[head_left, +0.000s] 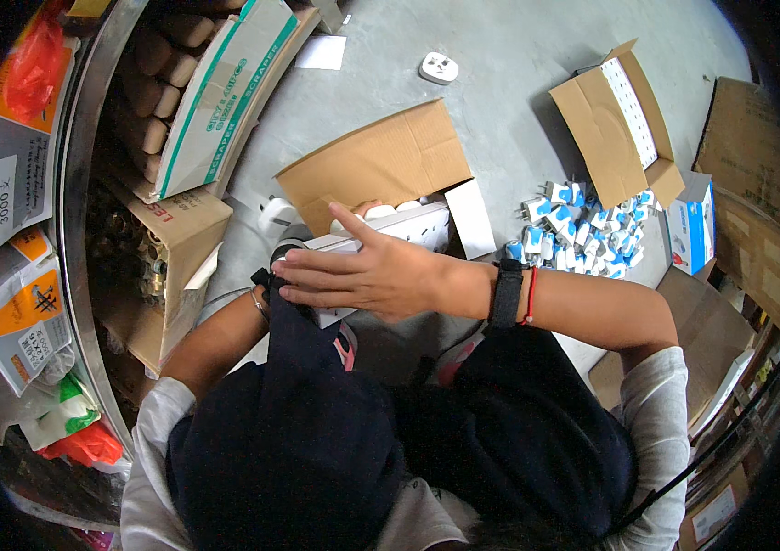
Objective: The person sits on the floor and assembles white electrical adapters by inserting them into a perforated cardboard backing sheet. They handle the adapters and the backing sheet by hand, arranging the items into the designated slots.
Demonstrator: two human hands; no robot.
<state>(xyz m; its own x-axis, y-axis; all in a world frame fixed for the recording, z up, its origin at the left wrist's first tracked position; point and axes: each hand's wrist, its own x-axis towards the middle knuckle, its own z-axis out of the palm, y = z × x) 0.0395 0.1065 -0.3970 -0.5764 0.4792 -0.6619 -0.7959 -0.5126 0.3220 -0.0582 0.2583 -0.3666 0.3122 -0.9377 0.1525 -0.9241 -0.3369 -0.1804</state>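
Observation:
In front of my knees stands an open carton (390,151), brown inside with a white side flap (471,218). White rounded pieces (408,209) show within it. Across its near edge my right hand (353,269) lies with fingers stretched out and thumb raised. My left forearm comes in from the lower left; my left hand (367,207) is mostly hidden behind the right hand and the carton, with only a bit of skin showing inside. Just left of the carton lies a white plug (278,217).
A pile of white-and-blue plugs (583,228) lies on the grey floor at right, below another open carton (615,129) with white dotted pieces. A white plug adapter (439,68) lies farther off. Boxes of wooden-handled tools (169,92) and metal fittings (153,266) line the left shelf.

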